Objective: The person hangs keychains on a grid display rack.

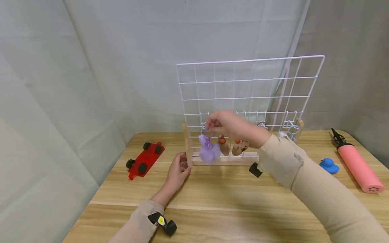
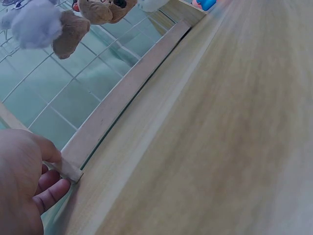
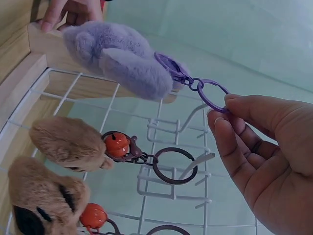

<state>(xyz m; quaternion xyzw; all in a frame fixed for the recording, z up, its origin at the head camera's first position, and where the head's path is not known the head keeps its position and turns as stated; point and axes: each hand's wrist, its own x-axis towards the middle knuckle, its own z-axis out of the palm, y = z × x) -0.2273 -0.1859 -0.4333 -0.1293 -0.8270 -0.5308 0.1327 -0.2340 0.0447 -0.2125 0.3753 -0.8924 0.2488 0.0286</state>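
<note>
My right hand [image 1: 234, 126] pinches a purple ring [image 3: 204, 100] between thumb and fingertips. From the ring a fluffy purple plush keychain [image 1: 209, 153] hangs in front of a white wire grid rack [image 1: 250, 61]. Close to the ring, in the right wrist view, a white hook [image 3: 192, 119] sticks out from the grid. Two brown plush keychains with orange bells [image 3: 116, 144] hang beside the purple one, and the ring [image 3: 156, 171] of one is on a hook. My left hand [image 1: 177, 173] grips the wooden base at the left end of the rack, thumb at its front corner [image 2: 73, 174].
A red toy car [image 1: 146, 158] lies wheels up left of the rack. On the right are a blue rubber duck [image 1: 329, 166] and a pink hand pump [image 1: 360, 167]. A light blue ring [image 1: 293, 128] hangs at the rack's right end. Curtains stand behind the table.
</note>
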